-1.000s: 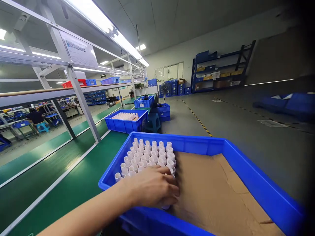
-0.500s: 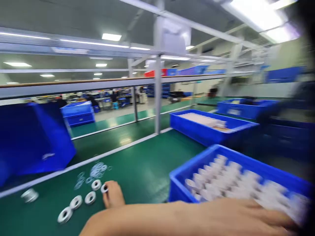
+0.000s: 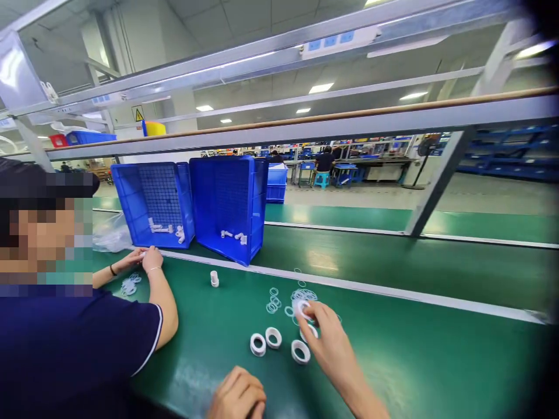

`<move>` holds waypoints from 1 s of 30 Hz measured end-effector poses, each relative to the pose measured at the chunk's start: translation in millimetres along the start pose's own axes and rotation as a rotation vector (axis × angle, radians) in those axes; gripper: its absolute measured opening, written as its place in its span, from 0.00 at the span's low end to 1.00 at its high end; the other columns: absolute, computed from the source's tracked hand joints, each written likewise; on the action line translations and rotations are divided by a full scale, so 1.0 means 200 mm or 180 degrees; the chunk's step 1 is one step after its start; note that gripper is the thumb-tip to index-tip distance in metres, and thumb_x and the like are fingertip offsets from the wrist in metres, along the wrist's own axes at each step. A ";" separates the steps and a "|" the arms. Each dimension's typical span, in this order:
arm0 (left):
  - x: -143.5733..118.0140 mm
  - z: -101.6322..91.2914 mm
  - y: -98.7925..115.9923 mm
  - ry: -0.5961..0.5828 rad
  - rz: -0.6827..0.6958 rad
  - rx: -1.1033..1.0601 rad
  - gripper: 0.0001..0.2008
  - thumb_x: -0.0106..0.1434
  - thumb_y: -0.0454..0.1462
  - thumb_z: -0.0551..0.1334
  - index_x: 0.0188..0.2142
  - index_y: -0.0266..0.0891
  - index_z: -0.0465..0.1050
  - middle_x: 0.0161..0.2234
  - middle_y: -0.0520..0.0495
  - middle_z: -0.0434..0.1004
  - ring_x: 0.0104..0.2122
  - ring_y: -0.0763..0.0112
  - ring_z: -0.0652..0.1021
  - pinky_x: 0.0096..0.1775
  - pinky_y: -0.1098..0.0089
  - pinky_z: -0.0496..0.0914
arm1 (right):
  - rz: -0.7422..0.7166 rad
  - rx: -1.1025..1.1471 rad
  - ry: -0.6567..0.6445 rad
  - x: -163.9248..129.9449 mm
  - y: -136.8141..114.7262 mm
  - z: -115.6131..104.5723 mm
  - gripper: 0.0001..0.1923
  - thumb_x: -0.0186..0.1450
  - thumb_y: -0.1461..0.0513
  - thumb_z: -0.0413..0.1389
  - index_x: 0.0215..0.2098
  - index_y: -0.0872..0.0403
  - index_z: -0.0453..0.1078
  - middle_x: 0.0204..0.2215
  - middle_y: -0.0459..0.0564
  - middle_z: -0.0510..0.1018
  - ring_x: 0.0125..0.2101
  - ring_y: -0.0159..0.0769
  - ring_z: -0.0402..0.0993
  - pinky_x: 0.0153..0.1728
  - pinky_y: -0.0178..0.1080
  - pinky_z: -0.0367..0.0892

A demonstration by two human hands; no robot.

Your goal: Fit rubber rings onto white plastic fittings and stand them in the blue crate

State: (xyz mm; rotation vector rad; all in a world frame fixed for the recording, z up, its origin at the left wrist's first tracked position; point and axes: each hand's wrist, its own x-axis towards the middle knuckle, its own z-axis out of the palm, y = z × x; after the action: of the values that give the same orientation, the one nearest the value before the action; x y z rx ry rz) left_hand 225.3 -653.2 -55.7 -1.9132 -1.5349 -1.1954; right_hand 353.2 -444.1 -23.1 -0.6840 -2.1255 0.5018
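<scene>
Between the thumb and fingers of my right hand is a white plastic ring, held just above the green bench. Right under and beside that hand are several thick white collars lying on the bench. A pile of thin translucent rings lies just behind my fingers, and a smaller group of thin rings is left of it. At the bottom edge, my left hand is closed, knuckles up, low over the bench; its fingers hide whatever may be in them.
A co-worker sits at left, both hands together over the bench near more thin rings. A white fitting stands mid-bench. Two blue bins on their sides hold white pipe fittings. A metal post rises at right.
The view has swung left, so the blue bin of white parts at right is out of sight. My left hand has come back from that bin. My right hand is still among the rings.
</scene>
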 end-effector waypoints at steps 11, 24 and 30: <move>0.38 -1.20 -1.40 0.0687 -0.1262 0.0228 0.20 0.72 0.33 0.40 0.29 0.40 0.65 0.22 0.55 0.62 0.23 0.77 0.71 0.30 0.72 0.69 | -0.0906 -0.0452 -0.1602 0.73 -0.66 0.91 0.03 0.67 0.66 0.57 0.40 0.56 0.70 0.41 0.51 0.78 0.45 0.38 0.73 0.46 0.42 0.71; 0.19 -1.28 -1.93 0.0431 -0.1915 -0.1197 0.24 0.73 0.46 0.46 0.30 0.41 0.75 0.22 0.54 0.74 0.19 0.77 0.74 0.22 0.73 0.72 | -0.0831 -0.1096 -0.2391 0.51 -0.68 0.66 0.10 0.66 0.58 0.57 0.42 0.53 0.76 0.39 0.52 0.82 0.43 0.44 0.76 0.38 0.39 0.68; 0.17 -1.27 -1.95 0.0254 -0.2012 -0.1137 0.28 0.73 0.48 0.43 0.27 0.41 0.75 0.19 0.55 0.72 0.18 0.77 0.75 0.21 0.72 0.72 | -0.1220 -0.1073 -0.2676 0.36 -0.71 0.48 0.13 0.65 0.53 0.60 0.44 0.50 0.77 0.43 0.51 0.80 0.44 0.43 0.75 0.34 0.38 0.68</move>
State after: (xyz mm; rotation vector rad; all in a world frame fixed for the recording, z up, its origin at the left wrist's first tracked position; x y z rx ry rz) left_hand -228.7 -703.8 36.1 -1.5791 -2.0739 -1.8910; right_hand 197.1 -519.3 44.4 -0.2198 -3.0932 0.2263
